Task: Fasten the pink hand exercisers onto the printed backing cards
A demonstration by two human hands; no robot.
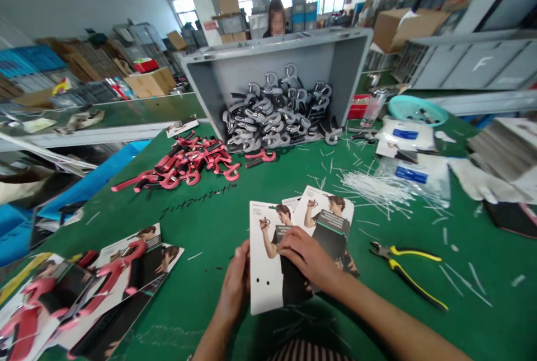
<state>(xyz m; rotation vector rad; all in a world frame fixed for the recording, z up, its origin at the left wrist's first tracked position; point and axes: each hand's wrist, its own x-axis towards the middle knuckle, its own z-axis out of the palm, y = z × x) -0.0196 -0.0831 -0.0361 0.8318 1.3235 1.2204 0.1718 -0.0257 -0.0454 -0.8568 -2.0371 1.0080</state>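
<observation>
**Me:** Both hands are on the printed backing cards in front of me. My left hand (235, 285) grips the left edge of the front card (268, 260), fingers curled round it, thumb side against the card. My right hand (308, 257) lies flat on top, fingers spread and pressing down where the front card overlaps the ones fanned behind it (325, 218).

**Other:** Where do the cards sit?

**Me:** On the green table (210, 221), close to my body, a little right of the middle. The front one shows two small punched holes near its lower edge.

**Other:** What else is close by?

**Me:** Yellow-handled cutters (409, 271) lie on the cloth to my right, apart from my hand. Beyond them a scatter of white cable ties (371, 187), with cut bits strewn about. At the lower left there is a pile of finished cards with pink grippers fixed on (84, 294).

**Other:** And farther off?

**Me:** A heap of loose pink hand grippers (188, 162) to the left of centre, and behind it a grey crate (331, 64) tipped on its side, spilling grey hand grippers (277, 112) onto the table. White gloves (478, 182) and clear bags (413, 170) lie at the right, next to a teal bowl (417, 109). A person (277, 17) sits behind the crate.
</observation>
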